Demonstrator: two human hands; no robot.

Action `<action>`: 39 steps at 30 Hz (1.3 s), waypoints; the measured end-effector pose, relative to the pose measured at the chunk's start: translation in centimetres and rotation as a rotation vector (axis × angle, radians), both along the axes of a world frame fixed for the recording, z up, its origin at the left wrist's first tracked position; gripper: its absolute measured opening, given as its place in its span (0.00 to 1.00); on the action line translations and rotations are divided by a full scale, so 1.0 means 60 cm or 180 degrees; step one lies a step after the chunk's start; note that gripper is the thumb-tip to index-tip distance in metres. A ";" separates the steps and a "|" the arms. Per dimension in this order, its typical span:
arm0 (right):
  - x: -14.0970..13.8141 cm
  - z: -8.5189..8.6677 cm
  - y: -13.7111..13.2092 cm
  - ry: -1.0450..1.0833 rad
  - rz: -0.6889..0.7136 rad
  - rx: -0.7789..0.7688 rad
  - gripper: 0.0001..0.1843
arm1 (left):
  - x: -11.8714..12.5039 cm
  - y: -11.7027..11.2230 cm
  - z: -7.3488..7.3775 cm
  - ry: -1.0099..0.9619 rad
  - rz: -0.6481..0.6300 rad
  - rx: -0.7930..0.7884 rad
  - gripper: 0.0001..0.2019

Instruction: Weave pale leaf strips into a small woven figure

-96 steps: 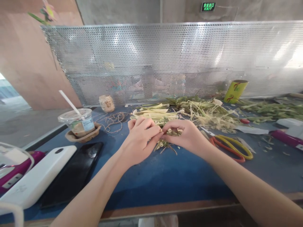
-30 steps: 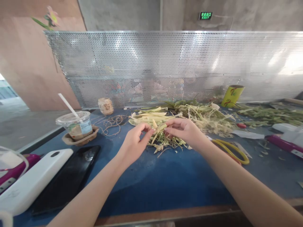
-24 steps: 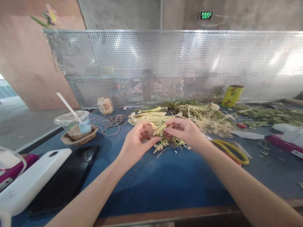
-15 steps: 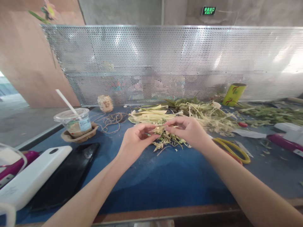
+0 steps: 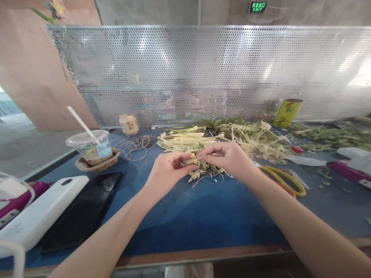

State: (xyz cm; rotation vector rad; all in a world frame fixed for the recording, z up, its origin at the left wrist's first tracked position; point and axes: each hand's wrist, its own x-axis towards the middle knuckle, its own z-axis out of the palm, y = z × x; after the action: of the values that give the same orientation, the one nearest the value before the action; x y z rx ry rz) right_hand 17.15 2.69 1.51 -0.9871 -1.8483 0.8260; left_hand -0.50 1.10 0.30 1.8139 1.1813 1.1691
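Near the middle of the blue table, my left hand [image 5: 166, 170] and my right hand [image 5: 232, 158] meet fingertip to fingertip. Between them both pinch a small pale yellow-green plant piece [image 5: 194, 159]; the fingers hide part of it. Just below the fingers lies a heap of plant scraps [image 5: 207, 172], dry-looking and curled. Behind the hands, pale flat plant strips [image 5: 184, 141] lie side by side. A larger tangle of pale and green plant stalks [image 5: 249, 141] spreads to their right.
Yellow-handled scissors [image 5: 285, 179] lie beside my right forearm. On the left are a lidded cup [image 5: 92, 146] with a straw, tangled twine [image 5: 137, 146], a black phone [image 5: 84, 212] and a white power bank [image 5: 49, 208]. A perforated metal screen [image 5: 203, 73] stands behind.
Both hands stay in nearly the same place, with fingertips shifted slightly around the plant piece. The camera view has tilted a little.
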 end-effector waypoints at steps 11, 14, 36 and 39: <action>0.003 0.003 0.004 -0.0295 -0.0094 0.0427 0.08 | -0.002 0.000 0.002 0.0069 -0.0159 -0.0265 0.14; 0.006 0.005 0.004 -0.0338 -0.0076 0.0417 0.08 | -0.006 -0.001 0.003 0.0713 -0.0083 0.0385 0.12; 0.005 -0.003 0.005 0.0074 -0.0008 -0.0499 0.10 | -0.009 0.002 0.015 0.2946 -0.1050 0.3479 0.13; 0.004 -0.007 0.009 -0.0122 0.0008 -0.0199 0.09 | -0.011 0.004 0.009 0.2994 -0.0801 0.3369 0.11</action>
State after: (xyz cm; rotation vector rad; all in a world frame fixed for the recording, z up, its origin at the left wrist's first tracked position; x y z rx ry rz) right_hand 17.39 3.26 1.07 -1.0464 -1.8662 0.8765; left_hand -1.15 1.32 0.83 3.4422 0.6929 0.8089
